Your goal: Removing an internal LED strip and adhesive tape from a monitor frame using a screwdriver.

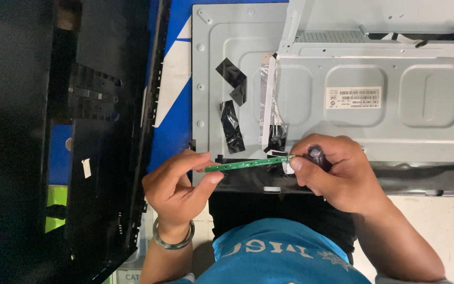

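While the left hand [177, 181] pinches one end of a narrow green circuit strip [248, 163], the right hand [332, 171] grips its other end and a dark-handled tool [316, 154], near the grey metal panel's [311, 79] near edge.

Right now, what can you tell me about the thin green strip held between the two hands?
The thin green circuit-board strip is long, narrow and flat, with small pale components along its face. It lies nearly level, tilted slightly up to the right, above the lower edge of the grey metal panel. The left hand pinches its left end; the right hand, which also holds a dark-handled tool, grips its right end.
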